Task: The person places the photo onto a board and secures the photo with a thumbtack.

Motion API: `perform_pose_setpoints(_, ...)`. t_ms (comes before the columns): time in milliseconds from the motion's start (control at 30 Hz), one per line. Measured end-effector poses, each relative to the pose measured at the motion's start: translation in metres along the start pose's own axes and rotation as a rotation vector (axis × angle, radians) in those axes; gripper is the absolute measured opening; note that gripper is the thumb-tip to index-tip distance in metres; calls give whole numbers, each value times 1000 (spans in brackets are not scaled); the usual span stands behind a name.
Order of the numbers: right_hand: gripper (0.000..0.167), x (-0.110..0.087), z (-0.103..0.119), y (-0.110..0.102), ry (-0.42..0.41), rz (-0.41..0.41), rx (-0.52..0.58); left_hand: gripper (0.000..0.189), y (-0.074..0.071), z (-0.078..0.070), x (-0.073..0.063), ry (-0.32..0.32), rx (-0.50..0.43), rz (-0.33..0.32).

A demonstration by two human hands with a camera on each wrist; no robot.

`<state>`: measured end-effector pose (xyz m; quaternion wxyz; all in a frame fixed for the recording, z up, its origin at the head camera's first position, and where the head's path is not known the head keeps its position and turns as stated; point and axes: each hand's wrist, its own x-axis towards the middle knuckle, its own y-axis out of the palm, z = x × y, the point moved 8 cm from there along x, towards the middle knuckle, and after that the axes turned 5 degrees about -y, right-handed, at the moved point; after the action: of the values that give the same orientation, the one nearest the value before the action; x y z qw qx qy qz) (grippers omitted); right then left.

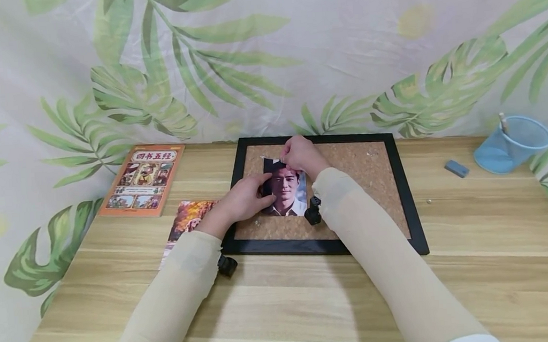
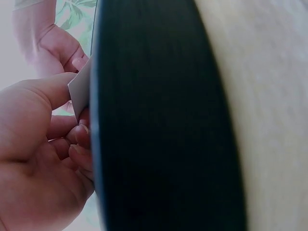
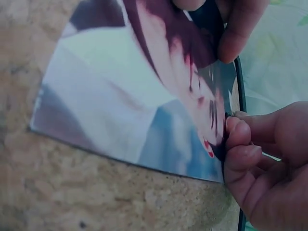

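A portrait photo (image 1: 282, 192) lies on the left half of a black-framed cork board (image 1: 353, 197). My left hand (image 1: 244, 197) holds the photo at its left edge; in the left wrist view the thumb and fingers pinch the lifted paper edge (image 2: 80, 91). At the photo's top edge my right hand (image 1: 302, 155) pinches a small push pin, mostly hidden by the fingertips. The right wrist view shows the right fingers (image 3: 240, 151) against the photo (image 3: 130, 96), with part of the left hand (image 3: 243, 29) beside it.
An orange comic-style book (image 1: 141, 180) lies at the back left. Another photo (image 1: 188, 220) is partly under the left forearm. To the right are a blue eraser (image 1: 456, 168), a small pin (image 1: 429, 201) and a blue mesh cup (image 1: 508, 144). More clear pins (image 1: 372, 152) sit on the cork.
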<state>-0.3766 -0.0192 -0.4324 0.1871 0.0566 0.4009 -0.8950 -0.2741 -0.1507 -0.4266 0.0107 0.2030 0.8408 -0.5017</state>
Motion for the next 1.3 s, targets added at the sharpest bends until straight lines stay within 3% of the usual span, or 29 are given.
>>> perform_pose_setpoints(300, 12, -2, -1, -2, -11, 11, 52, 66, 1, 0, 0, -4, -5, -4)
perform_pose_setpoints(533, 13, -3, 2, -6, -20, -40, -130, 66, -1, -1, 0, -3, 3, -19)
perform_pose_setpoints(667, 14, -6, 1, -6, -34, -69, -145, 65, -1, -2, -1, -7, 22, -23)
perform_pose_setpoints(800, 14, -12, -2, -6, -50, -94, -66, 62, 0, -5, -2, -11, 93, -53)
perform_pose_setpoints(1000, 10, -25, -11, -6, -65, -67, 181, 56, -4, -9, -11, -2, 190, -140)
perform_pose_setpoints(1100, 12, -36, -12, -10, -104, -44, 199, 52, -8, -10, -19, 9, 186, -172)
perform_pose_setpoints(1300, 18, -59, -17, -24, -184, -32, 114, 45, -19, 0, -38, -5, 144, -226)
